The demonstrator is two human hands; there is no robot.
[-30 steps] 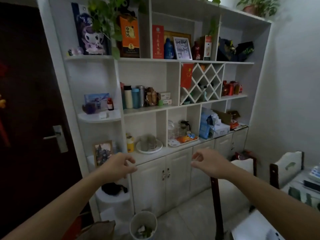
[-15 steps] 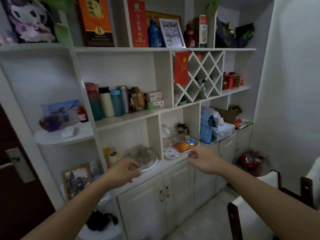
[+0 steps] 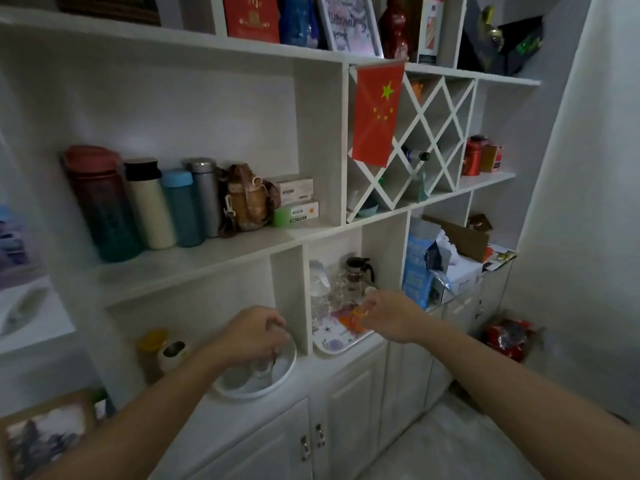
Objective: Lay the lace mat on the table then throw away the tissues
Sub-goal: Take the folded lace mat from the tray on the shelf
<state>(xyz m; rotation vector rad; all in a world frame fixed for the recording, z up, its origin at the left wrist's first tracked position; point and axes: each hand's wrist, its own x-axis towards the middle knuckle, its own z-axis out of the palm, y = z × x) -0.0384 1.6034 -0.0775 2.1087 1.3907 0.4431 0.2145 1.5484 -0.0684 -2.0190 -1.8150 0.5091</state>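
1. The left hand (image 3: 254,336), fingers curled, hangs over a round white tray (image 3: 277,379) of glasses; whether it grasps anything is unclear.
2. The right hand (image 3: 389,318) pinches an orange item (image 3: 351,320) above a patterned tray (image 3: 334,342).

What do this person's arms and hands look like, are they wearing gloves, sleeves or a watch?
Both forearms come in bare from the bottom of the view, with no sleeve showing on either. The left hand and the right hand are ungloved. No watch, bracelet or ring shows on the wrists or fingers, though the picture is dim and a little blurred, so something small could be missed.
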